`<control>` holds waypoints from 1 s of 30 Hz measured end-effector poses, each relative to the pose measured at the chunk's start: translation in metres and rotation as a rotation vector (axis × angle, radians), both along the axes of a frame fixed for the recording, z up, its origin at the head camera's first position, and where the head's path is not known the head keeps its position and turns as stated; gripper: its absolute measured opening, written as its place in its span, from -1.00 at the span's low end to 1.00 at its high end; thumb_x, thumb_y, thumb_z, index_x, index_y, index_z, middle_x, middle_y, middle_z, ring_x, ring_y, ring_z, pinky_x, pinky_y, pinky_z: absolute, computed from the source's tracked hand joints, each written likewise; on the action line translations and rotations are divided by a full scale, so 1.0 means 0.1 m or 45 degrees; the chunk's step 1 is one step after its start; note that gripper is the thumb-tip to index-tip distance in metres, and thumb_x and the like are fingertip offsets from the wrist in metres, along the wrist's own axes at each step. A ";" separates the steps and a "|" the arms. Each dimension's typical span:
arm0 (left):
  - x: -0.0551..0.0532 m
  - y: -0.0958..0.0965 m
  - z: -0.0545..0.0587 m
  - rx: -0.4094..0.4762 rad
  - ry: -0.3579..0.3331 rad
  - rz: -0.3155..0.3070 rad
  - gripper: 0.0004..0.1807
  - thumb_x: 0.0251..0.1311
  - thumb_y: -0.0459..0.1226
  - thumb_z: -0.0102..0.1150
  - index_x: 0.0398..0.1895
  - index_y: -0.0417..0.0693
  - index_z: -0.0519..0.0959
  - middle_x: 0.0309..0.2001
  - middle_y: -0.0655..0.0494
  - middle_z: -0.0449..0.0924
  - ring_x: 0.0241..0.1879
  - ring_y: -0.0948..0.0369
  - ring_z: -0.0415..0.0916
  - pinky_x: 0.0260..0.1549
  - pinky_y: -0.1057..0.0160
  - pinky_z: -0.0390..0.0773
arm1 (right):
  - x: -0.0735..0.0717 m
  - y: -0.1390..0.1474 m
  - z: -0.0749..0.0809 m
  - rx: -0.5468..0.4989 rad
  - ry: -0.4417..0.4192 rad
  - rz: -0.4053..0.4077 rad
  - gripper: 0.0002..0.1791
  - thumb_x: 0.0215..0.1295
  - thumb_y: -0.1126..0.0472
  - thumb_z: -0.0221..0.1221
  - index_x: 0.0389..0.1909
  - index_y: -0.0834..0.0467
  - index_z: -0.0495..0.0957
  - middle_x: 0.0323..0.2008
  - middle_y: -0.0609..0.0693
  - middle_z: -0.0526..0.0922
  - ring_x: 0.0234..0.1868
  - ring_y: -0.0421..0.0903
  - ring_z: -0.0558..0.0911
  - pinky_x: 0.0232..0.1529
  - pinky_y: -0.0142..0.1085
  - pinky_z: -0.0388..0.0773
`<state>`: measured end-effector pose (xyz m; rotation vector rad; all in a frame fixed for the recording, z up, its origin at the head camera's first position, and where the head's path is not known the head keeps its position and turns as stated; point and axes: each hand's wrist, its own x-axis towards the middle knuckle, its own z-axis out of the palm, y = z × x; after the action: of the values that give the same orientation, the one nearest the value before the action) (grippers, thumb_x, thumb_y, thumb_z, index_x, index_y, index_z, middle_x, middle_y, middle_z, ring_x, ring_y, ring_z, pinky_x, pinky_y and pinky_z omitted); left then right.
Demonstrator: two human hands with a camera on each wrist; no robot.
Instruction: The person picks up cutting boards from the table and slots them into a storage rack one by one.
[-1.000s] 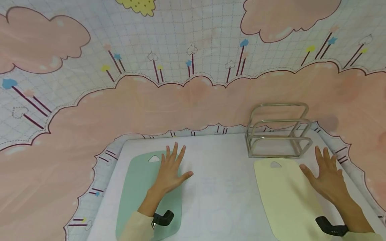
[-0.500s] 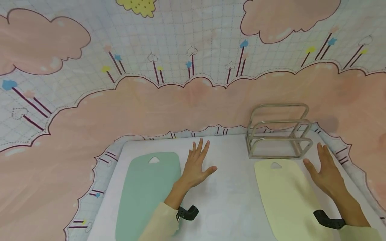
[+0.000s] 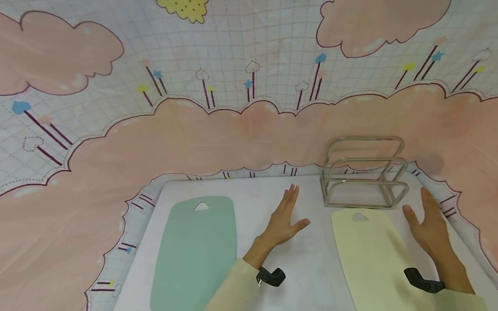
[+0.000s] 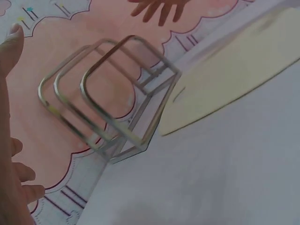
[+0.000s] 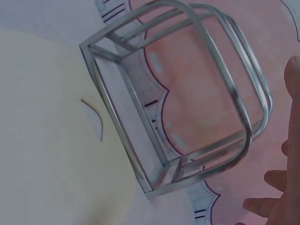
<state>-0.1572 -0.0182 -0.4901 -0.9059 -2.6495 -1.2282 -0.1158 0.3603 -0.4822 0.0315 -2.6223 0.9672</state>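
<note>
My left hand [image 3: 281, 222] hovers over the white table between two cutting boards, fingers straight and thumb spread, holding nothing. My right hand [image 3: 429, 226] is at the right, beside the upper right edge of the yellow cutting board [image 3: 369, 255], also with straight fingers and nothing in its grasp. The green cutting board [image 3: 196, 250] lies flat at the left, its triangular handle hole at the far end. Behind the yellow board stands a metal rack [image 3: 365, 183] with three rounded hoops and no board in it; both wrist views show it, including the left wrist view's rack [image 4: 112, 103].
A white table top [image 3: 311, 276] carries the boards and the rack. Behind and around it hangs a pink and white cloth [image 3: 249, 134] printed with clouds and stars. A black strap [image 3: 272, 276] sits on the left wrist and another strap [image 3: 422, 280] on the right.
My left hand has moved right, from above the green board to the middle of the table. My right hand has turned more edge-on and shifted slightly. Boards and rack stay put.
</note>
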 end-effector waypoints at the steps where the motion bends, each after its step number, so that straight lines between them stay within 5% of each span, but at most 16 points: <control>1: 0.00 0.04 -0.02 0.018 -0.007 -0.006 0.12 0.06 0.53 -0.55 0.54 0.01 -0.23 0.53 0.09 -0.32 0.46 0.00 -0.27 0.17 -0.29 0.20 | -0.01 0.00 -0.01 -0.012 -0.003 -0.001 -0.21 0.47 0.02 -0.11 0.48 0.30 -0.24 0.46 0.33 -0.20 0.44 0.32 -0.19 0.37 0.12 -0.34; 10: -0.10 0.41 -0.08 0.123 -0.086 -0.083 0.13 0.07 0.53 -0.60 0.54 -0.04 -0.19 0.52 0.04 -0.25 0.46 0.03 -0.19 0.30 -0.10 0.11 | -0.10 0.02 -0.01 -0.217 -0.126 -0.002 -0.28 0.52 0.02 -0.23 0.51 0.13 -0.34 0.46 0.35 -0.24 0.33 0.51 -0.05 0.22 0.35 -0.12; 13: -0.13 0.52 -0.09 0.146 -0.116 -0.104 0.13 0.07 0.53 -0.60 0.53 -0.06 -0.18 0.52 0.04 -0.24 0.46 0.09 -0.21 0.33 -0.04 0.07 | -0.13 0.03 -0.02 -0.303 -0.162 0.006 -0.31 0.54 0.01 -0.28 0.51 0.06 -0.37 0.47 0.31 -0.26 0.36 0.46 -0.09 0.27 0.30 -0.18; 19: -0.22 0.71 -0.13 0.227 -0.154 -0.122 0.14 0.11 0.51 -0.54 0.52 -0.16 -0.14 0.51 -0.01 -0.19 0.46 0.14 -0.19 0.34 0.03 0.05 | -0.19 0.05 -0.05 -0.421 -0.149 0.059 -0.35 0.55 0.04 -0.33 0.52 0.03 -0.36 0.48 0.25 -0.26 0.39 0.36 -0.14 0.40 -0.13 -0.25; 25: -0.30 0.87 -0.13 0.280 -0.186 -0.148 0.05 0.22 0.41 -0.46 0.51 -0.18 -0.13 0.50 -0.09 -0.12 0.45 0.12 -0.14 0.33 0.06 0.07 | -0.23 0.06 -0.05 -0.469 -0.199 0.075 -0.36 0.56 0.03 -0.38 0.51 0.10 -0.37 0.47 0.28 -0.29 0.39 0.36 -0.18 0.38 0.02 -0.29; 30: -0.31 0.99 -0.10 0.356 -0.348 -0.116 -0.17 0.38 0.17 -0.19 0.52 -0.08 -0.09 0.51 0.08 -0.11 0.45 0.15 -0.15 0.34 0.04 0.04 | -0.24 0.05 -0.06 -0.470 -0.234 0.089 -0.36 0.56 0.00 -0.38 0.51 0.11 -0.34 0.46 0.30 -0.23 0.43 0.13 -0.05 0.21 -0.63 0.03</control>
<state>-0.1882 0.0810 -0.5000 -0.8752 -2.5539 -1.8076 -0.1396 0.3656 -0.4878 -0.0593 -2.5715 1.5295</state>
